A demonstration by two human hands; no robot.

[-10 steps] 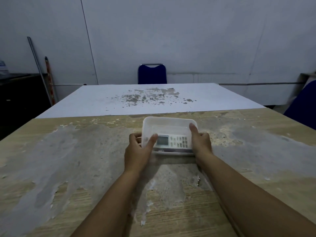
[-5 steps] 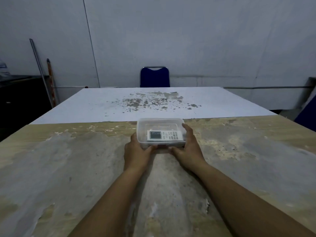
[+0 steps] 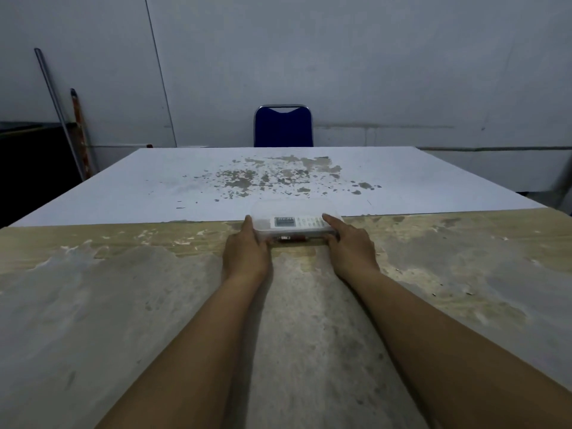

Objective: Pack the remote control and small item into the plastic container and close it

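A clear plastic container with its lid on lies flat on the table, across the line where the worn wooden surface meets the white sheet. Through the lid I see the white remote control lying lengthwise. A small reddish item shows through the near wall beneath it. My left hand grips the container's left end. My right hand holds the right end, with a finger resting on the lid's corner.
The wooden table has peeling grey patches. A white sheet with flaked spots covers its far half. A blue chair stands behind the table. Poles lean against the left wall by a dark cabinet.
Both hands have pushed the container away from me, from the wooden area up to the edge of the white sheet. Its lid, open a second ago, now lies shut.
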